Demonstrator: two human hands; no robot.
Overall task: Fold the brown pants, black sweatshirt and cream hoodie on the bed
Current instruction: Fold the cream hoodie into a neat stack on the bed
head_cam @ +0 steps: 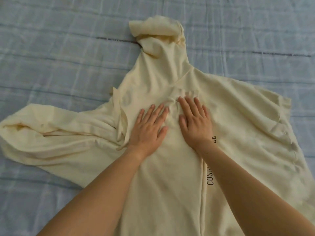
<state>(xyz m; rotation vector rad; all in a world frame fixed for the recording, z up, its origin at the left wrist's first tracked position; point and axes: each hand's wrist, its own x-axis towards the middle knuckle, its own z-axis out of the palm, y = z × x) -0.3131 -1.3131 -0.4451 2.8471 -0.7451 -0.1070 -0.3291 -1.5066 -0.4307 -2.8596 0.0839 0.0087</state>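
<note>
On the blue checked bedsheet (59, 65), we press our flat, open left hand (150, 128) and right hand (196, 121) onto the spread cream hoodie (170, 176).

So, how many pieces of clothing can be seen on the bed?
1: the cream hoodie, spread across the middle of the bed. Others may lie outside the view.

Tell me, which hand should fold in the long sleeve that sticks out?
Probably the left hand. It lies flat on the cream hoodie right beside that sleeve, while the right hand lies farther off, across the chest.
</note>
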